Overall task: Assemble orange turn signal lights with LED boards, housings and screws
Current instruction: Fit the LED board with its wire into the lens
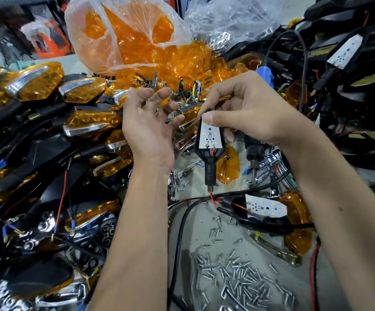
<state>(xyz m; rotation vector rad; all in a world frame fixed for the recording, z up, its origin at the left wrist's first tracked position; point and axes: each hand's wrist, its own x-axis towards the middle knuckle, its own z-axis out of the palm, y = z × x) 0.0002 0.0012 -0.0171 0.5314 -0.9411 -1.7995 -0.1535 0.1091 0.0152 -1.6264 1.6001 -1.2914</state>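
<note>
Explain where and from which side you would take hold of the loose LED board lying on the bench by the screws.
Grip the LED board by its two long edges near the free right end, coming from above. It lies flat, face up; its red wire leaves the left end, and LEDs dot the face, so the edges are the safest hold.

Right hand [247, 111] pinching top of black housing [209, 151], white LED board [209, 134] seated inside, red and black wires trailing from stem below; left hand [150, 122] palm up with fingers loosely spread, holding nothing, just beside the housing; loose screws [238, 272] scattered on table [204, 241] near the bottom; second LED board [265, 207] lying near right forearm; finished orange turn signals [47, 90] heaped at left; plastic bag of orange lenses [132, 37] behind
</note>
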